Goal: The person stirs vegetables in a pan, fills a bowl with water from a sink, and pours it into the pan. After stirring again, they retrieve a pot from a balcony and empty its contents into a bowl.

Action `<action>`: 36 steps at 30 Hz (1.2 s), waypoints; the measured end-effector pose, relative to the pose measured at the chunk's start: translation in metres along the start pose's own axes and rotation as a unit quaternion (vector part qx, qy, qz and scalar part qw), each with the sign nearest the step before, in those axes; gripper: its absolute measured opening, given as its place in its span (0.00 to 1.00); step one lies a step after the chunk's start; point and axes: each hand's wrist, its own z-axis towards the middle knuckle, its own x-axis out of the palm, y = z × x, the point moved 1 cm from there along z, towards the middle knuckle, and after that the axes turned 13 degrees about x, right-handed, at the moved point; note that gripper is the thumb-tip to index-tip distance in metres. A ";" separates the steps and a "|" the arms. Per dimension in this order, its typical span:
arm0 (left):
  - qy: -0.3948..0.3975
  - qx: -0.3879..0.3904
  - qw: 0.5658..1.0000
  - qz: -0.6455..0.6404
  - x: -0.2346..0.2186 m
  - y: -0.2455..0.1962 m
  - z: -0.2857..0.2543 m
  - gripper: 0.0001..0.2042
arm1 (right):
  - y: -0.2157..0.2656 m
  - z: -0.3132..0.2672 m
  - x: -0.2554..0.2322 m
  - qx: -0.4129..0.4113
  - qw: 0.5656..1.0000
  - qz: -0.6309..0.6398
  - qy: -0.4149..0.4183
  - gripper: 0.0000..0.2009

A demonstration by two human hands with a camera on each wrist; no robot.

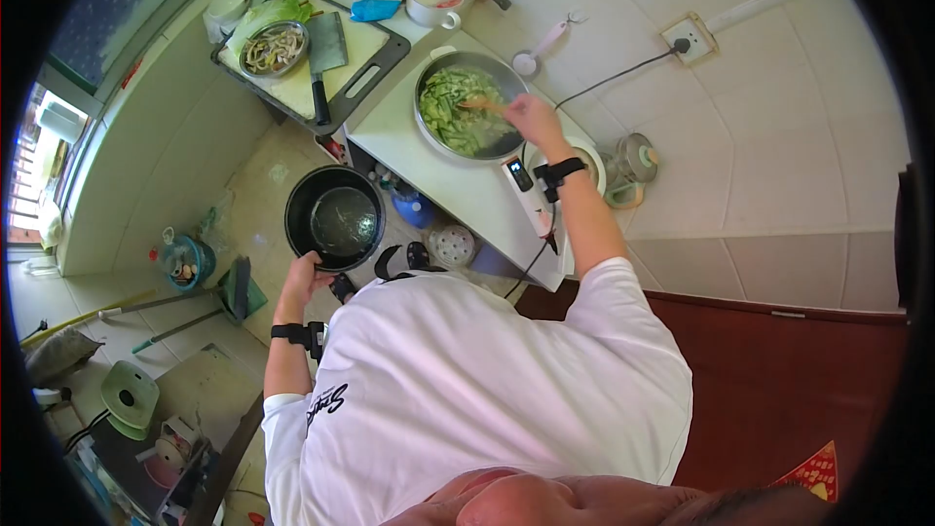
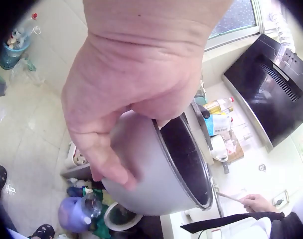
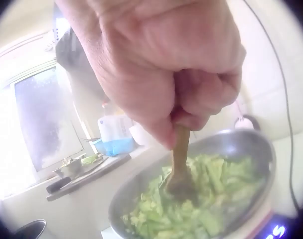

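My left hand [image 1: 306, 278] grips the rim of a deep cooking pot [image 1: 302, 209], grey outside and black inside, held off the counter's front edge. Its bottom looks wet in the head view. In the left wrist view the thumb goes over the rim and the fingers [image 2: 114, 169] press the outer wall. Over the counter, my right hand [image 1: 536, 122] holds a wooden spatula [image 3: 180, 164] by its handle. The spatula's blade sits among chopped green vegetables [image 1: 453, 112] in a round steel pan [image 1: 504, 75].
Left of the pan, a cutting board [image 1: 365, 88] bears a cleaver [image 1: 329, 44] and a bowl of pale strips [image 1: 274, 49]. Beside the pan are a lit control panel [image 1: 519, 173], a cord [image 1: 614, 75] to the wall socket and a glass kettle [image 1: 635, 158]. A blue jug [image 1: 414, 207] stands below.
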 end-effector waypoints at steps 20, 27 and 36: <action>-0.037 0.006 0.999 -0.018 0.001 0.018 -0.009 0.11 | -0.029 0.042 -0.025 -0.053 0.989 -0.123 0.065 0.11; -0.042 0.014 0.999 -0.012 0.006 0.012 -0.008 0.11 | 0.007 0.035 -0.023 -0.004 0.998 -0.062 0.023 0.12; -0.030 0.010 0.999 -0.005 0.016 0.008 -0.002 0.10 | -0.021 0.003 0.005 -0.013 1.000 -0.026 0.007 0.12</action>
